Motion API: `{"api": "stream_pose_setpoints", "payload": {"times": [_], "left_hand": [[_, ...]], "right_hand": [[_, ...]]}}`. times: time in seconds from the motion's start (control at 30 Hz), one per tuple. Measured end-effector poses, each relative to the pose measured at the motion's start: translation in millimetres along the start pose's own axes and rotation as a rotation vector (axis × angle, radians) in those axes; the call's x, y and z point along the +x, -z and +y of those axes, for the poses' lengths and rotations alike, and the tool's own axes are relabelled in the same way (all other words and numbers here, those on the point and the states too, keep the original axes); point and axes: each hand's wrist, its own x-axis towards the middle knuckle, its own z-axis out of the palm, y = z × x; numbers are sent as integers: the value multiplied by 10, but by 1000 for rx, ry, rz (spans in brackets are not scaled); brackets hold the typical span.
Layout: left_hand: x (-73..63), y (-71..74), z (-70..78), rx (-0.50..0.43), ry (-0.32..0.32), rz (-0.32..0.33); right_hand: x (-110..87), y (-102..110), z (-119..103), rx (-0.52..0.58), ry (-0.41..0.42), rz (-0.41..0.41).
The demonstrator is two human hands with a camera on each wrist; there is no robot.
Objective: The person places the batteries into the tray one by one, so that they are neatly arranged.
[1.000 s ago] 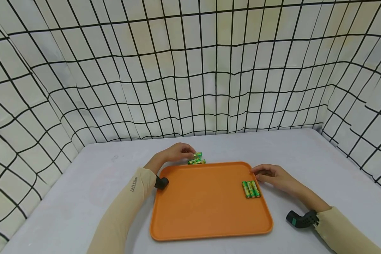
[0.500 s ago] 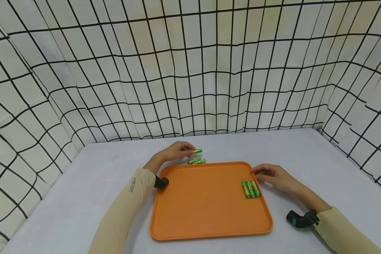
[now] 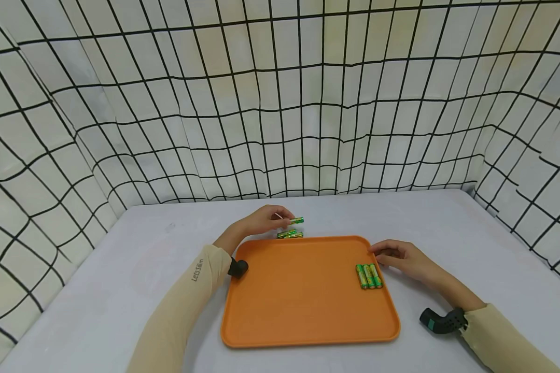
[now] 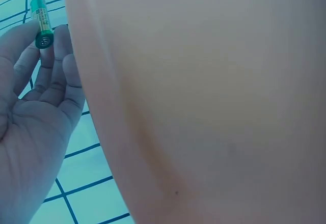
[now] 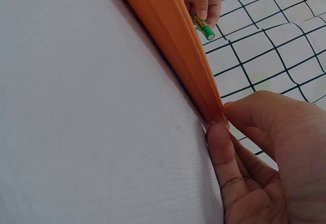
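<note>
My left hand [image 3: 263,219] pinches a green and yellow battery [image 3: 296,220] between thumb and fingertips, past the tray's far edge. In the left wrist view that battery [image 4: 42,23] sticks up from the fingertips with its flat end toward the palm. Just below it, two more batteries [image 3: 290,234] lie side by side on the table against the far rim. Three batteries [image 3: 368,276] stand in a row at the right side of the orange tray [image 3: 298,295]. My right hand [image 3: 403,256] holds the tray's right rim near the far corner, thumb and finger pinching it [image 5: 224,117].
A white cloth-covered table [image 3: 121,290] surrounds the tray. White walls with a black grid [image 3: 303,124] rise behind and at both sides. Dark wrist cameras [image 3: 443,321] sit on both wrists, the left one overlapping the tray's left rim in the head view.
The left hand has drawn one battery away from the two lying at the far rim, upward and slightly to the right. The right hand stays at the tray's rim.
</note>
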Motion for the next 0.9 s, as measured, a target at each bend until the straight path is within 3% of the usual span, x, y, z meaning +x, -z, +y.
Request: {"api": "stream_pose_setpoints", "payload": {"times": [0.47,0.9], "left_hand": [[-32,-53,115,-14,-13,-16],[-53,-179,276,-39,8,-81]], "right_hand": [[2,-19,20,-5,20,0],[-1,-4,11,25,10,-9]]}}
